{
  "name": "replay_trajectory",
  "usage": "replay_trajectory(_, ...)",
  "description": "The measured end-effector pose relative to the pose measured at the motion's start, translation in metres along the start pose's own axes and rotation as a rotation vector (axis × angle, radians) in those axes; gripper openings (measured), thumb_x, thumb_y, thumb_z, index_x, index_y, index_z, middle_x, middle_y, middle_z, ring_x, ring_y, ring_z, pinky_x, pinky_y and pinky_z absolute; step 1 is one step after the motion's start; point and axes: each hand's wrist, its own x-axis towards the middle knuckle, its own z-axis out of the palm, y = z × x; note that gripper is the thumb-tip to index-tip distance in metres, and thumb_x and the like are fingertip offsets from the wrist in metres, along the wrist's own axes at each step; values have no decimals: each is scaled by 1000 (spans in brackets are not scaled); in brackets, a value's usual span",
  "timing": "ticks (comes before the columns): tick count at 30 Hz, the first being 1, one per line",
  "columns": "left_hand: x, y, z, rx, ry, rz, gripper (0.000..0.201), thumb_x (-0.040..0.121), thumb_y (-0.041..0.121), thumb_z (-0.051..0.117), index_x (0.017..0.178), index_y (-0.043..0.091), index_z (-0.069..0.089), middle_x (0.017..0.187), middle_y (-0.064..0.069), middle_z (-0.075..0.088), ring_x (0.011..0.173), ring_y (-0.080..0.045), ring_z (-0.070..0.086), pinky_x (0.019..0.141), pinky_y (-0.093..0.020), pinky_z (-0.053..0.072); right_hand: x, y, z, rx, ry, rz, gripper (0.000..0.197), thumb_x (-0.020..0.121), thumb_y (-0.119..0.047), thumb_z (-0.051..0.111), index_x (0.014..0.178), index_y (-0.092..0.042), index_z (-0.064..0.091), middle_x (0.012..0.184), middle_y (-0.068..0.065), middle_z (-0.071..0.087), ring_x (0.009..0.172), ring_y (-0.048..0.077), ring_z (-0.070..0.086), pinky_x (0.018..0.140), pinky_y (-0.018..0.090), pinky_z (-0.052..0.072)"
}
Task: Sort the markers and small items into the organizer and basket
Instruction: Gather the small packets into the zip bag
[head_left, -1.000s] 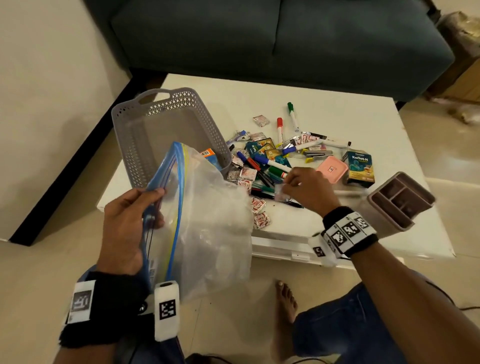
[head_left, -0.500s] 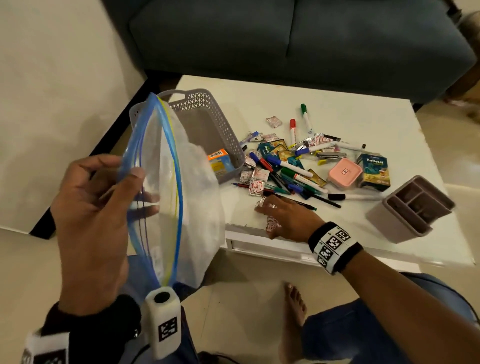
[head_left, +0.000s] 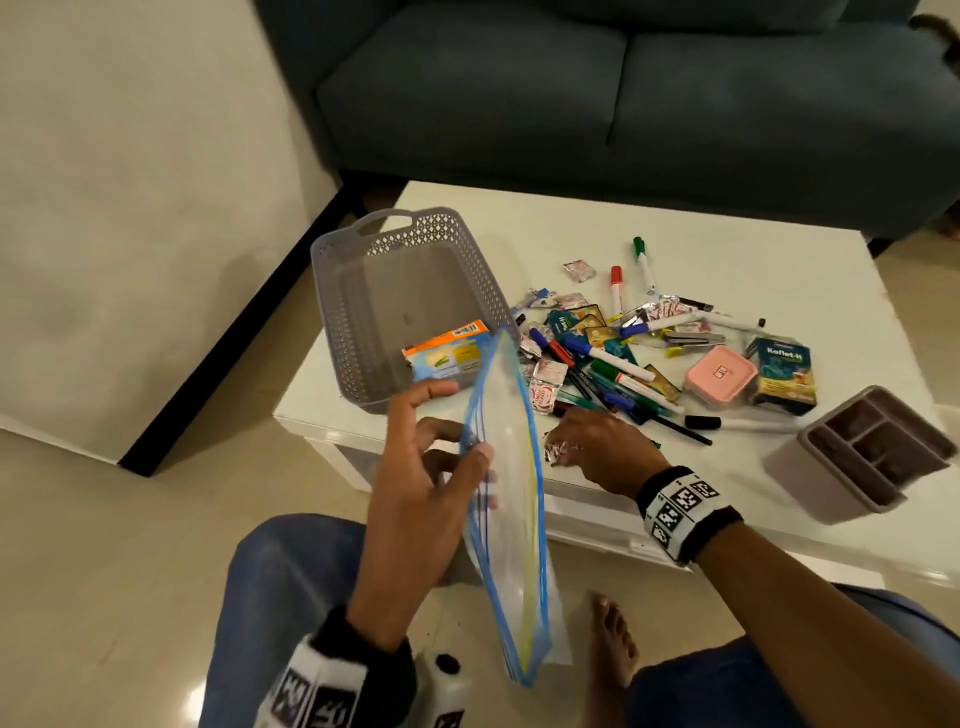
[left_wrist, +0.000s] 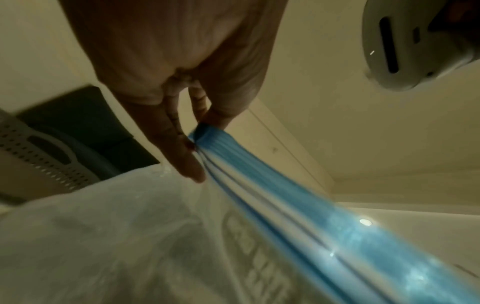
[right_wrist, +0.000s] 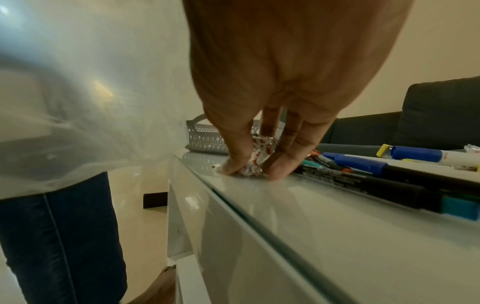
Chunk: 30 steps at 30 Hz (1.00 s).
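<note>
The left hand (head_left: 415, 499) is raised in front of the knees, its thumb and fingertips pinching the blue zip edge of a clear plastic bag (head_left: 511, 525) that hangs down limp toward the floor. In the left wrist view the fingers (left_wrist: 182, 148) close on the bunched blue strip of the bag (left_wrist: 298, 205). The right hand (head_left: 597, 447) reaches down to the near edge of the surface (head_left: 727, 249), thumb and fingers pinching a small crinkled foil packet (head_left: 561, 449) printed in red and silver; the right wrist view shows the packet (right_wrist: 255, 162) caught between the fingertips, which touch the glass top.

The surface is a low white table with a glossy top, standing on a pale tiled floor in front of a dark teal sofa (head_left: 623, 104). A cream wall with a black skirting strip lies to the left.

Just beyond the right hand is a loose heap of markers (head_left: 608, 358) with blue, green, red and black caps, mixed with more foil packets, small sachets, a pink lidded box (head_left: 719, 375) and a dark carton (head_left: 782, 374) with teal print. A red-capped marker and a green-capped one lie a little apart at the far side.

A grey perforated basket (head_left: 363, 312) with handle slots sits at the left end of the surface; inside it lies a blue and orange carton (head_left: 447, 353). At the right end a brownish-grey organizer (head_left: 852, 473) with divided compartments lies tipped, its openings facing up and toward the camera; what they hold cannot be told.
</note>
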Motion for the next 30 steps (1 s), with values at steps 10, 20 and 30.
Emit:
replay_trajectory(10,20,-37,0,-118,-52,-114,47,85,-3,71,118,24,52,106,-9,68,95,-29,70,70,-39,61,19,-5,-2,147,-56,141,36,82,-11,74,117,-14,67,116,4,49,98,24,57,83,30,46)
replay_trajectory(20,23,-52,4,83,-120,-65,38,80,9,78,107,29,60,106,11,67,96,-15,69,83,-35,59,25,-7,3,144,-2,161,24,80,-8,71,103,-13,67,100,7,64,93,26,59,72,27,39)
replay_trajectory(30,27,-62,11,119,-157,-14,43,85,6,73,121,28,63,109,5,65,98,-8,67,80,-18,54,-10,-31,-109,702,288,363,29,77,-10,80,103,-13,68,100,3,69,83,19,66,61,20,49)
